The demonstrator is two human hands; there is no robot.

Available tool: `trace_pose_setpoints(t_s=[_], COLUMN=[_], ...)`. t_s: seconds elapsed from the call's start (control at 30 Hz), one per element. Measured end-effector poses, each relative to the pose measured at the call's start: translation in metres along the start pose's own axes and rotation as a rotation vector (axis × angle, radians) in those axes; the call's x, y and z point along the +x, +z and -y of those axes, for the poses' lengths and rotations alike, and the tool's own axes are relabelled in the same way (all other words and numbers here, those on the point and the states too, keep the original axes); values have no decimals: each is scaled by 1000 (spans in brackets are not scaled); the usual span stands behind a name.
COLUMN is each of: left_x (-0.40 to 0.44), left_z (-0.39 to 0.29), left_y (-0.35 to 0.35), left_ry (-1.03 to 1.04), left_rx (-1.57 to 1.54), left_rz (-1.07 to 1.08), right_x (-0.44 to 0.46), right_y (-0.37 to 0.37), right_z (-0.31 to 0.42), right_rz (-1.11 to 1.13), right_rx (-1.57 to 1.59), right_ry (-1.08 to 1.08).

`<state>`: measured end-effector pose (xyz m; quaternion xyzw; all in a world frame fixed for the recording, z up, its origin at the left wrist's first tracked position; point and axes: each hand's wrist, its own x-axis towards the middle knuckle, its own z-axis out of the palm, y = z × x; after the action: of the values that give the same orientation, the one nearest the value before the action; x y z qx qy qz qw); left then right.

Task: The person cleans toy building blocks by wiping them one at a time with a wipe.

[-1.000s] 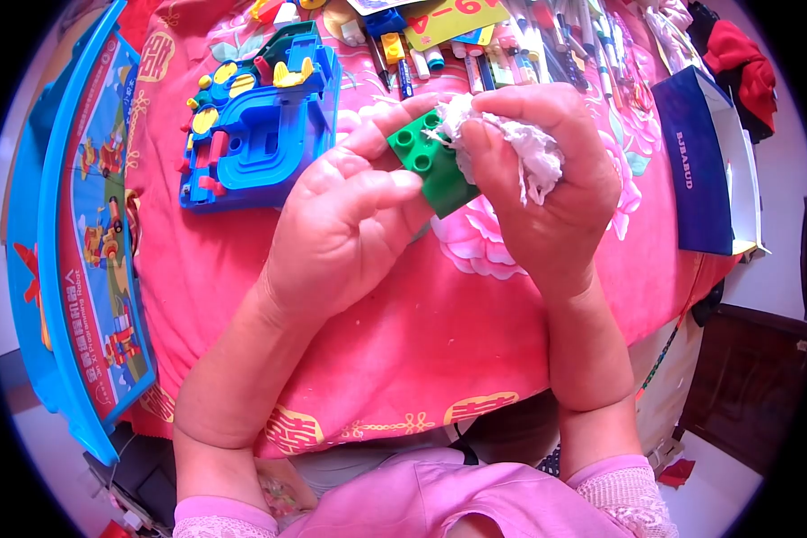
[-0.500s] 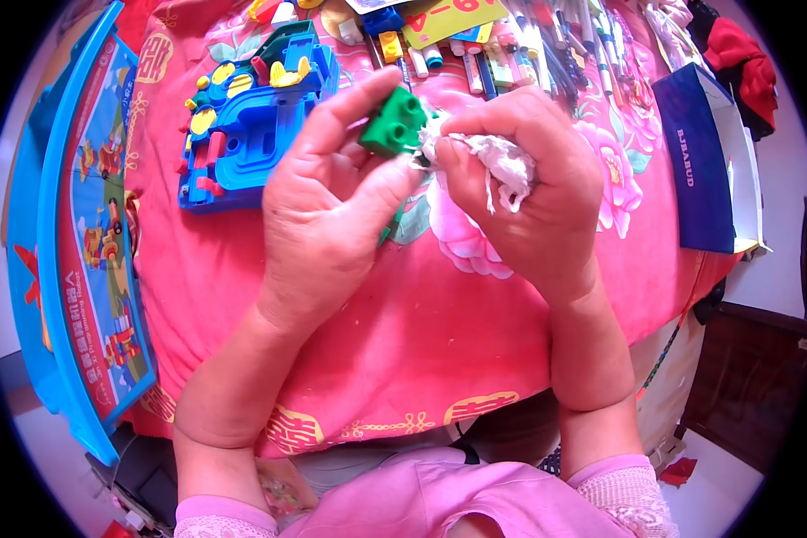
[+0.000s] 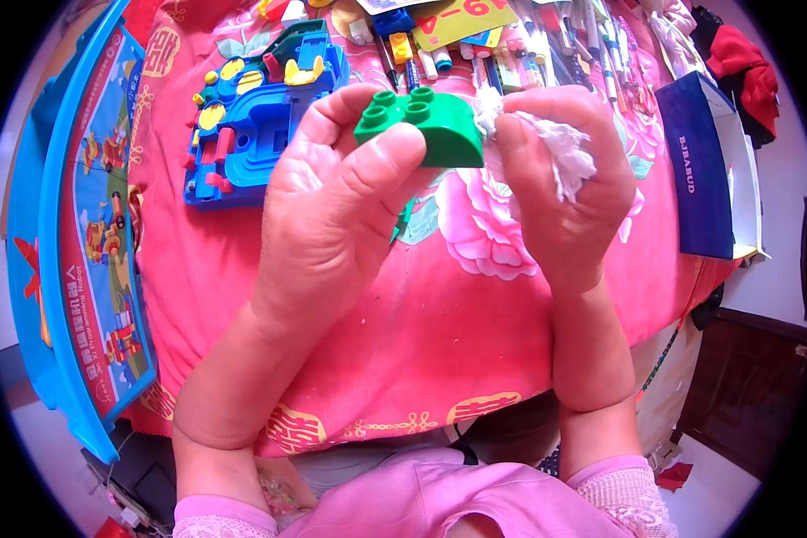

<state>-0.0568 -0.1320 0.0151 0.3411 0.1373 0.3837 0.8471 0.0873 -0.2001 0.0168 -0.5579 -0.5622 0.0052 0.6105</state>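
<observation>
Between the thumb and fingers of my left hand (image 3: 332,197) is a green toy brick (image 3: 453,130) with several round studs on top and a curved side. My right hand (image 3: 574,179) is closed on a crumpled white tissue (image 3: 560,152), and a twisted end of it touches or nearly touches the brick's right side. Part of another green piece (image 3: 403,218) shows just below my left hand, mostly hidden. Behind my left hand a blue toy track set (image 3: 251,125) with yellow and red parts lies on the red cloth (image 3: 439,332).
A blue-rimmed box (image 3: 108,224) with a printed picture stands along the left side. Many pens and markers (image 3: 601,45) lie at the back, near a yellow card (image 3: 466,20). At the right is a dark blue open box (image 3: 695,166).
The brick has turned so its curved side now faces right, and my left hand has shifted. My right hand has moved slightly right, still with the tissue.
</observation>
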Motion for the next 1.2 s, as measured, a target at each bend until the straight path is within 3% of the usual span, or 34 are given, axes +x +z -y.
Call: trace_pose_setpoints(t_s=[0.2, 0.27, 0.43, 0.63, 0.77, 0.9, 1.1, 1.2], left_x=[3, 3, 3, 6, 7, 5, 3, 4], left_z=[11, 13, 10, 12, 10, 10, 16, 15], left_y=[-3, -5, -5, -12, -14, -10, -11, -12], left_ry=[7, 15, 10, 0, -8, -29, 6, -7], left_rx=[42, 63, 129, 122, 142, 110, 231, 209], left_rz=[-21, -3, 57, 89, 161, 175, 166, 182], right_x=[4, 1, 2, 0, 2, 3, 1, -1], right_y=[-7, -4, -3, 0, 0, -1, 0, -1], right_z=[4, -2, 3, 4, 8, 12, 6, 3], right_rz=[80, 177, -2, 65, 26, -43, 89, 63], right_rx=[1, -24, 33, 41, 162, 200, 186, 177], right_ry=[-244, -196, 196, 20, 350, 446, 166, 296])
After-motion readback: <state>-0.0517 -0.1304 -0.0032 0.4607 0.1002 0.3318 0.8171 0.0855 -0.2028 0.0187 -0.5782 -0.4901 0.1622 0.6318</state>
